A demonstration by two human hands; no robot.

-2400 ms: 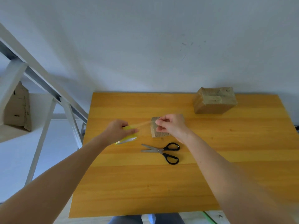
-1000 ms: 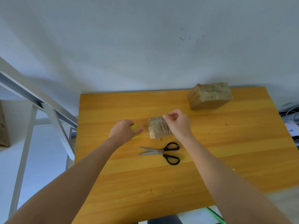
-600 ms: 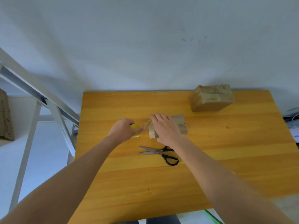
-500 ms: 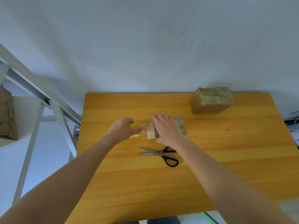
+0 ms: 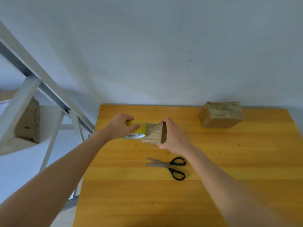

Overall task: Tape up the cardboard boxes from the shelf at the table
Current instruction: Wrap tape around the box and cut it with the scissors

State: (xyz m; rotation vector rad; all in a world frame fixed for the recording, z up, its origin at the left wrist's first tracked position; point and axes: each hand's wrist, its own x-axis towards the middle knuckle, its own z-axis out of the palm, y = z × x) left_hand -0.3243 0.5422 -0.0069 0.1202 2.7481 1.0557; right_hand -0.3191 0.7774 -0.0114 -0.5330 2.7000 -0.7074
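A small cardboard box (image 5: 153, 133) stands tipped on its side in the middle of the wooden table (image 5: 229, 161). My right hand (image 5: 174, 136) grips the box from its right side, fingers over the top. My left hand (image 5: 120, 126) grips a yellow tape roll (image 5: 136, 131) pressed right against the box's left face. A second, larger cardboard box (image 5: 221, 114) with tape across its top sits at the table's far right, apart from both hands.
Black-handled scissors (image 5: 170, 167) lie on the table just in front of my right wrist. A white metal shelf frame (image 5: 32, 82) stands left of the table, with another cardboard box (image 5: 28, 122) on its shelf. A pale wall runs behind the table.
The box has been turned up onto its side under my right hand. My left hand has brought the tape roll up against the box's left face.
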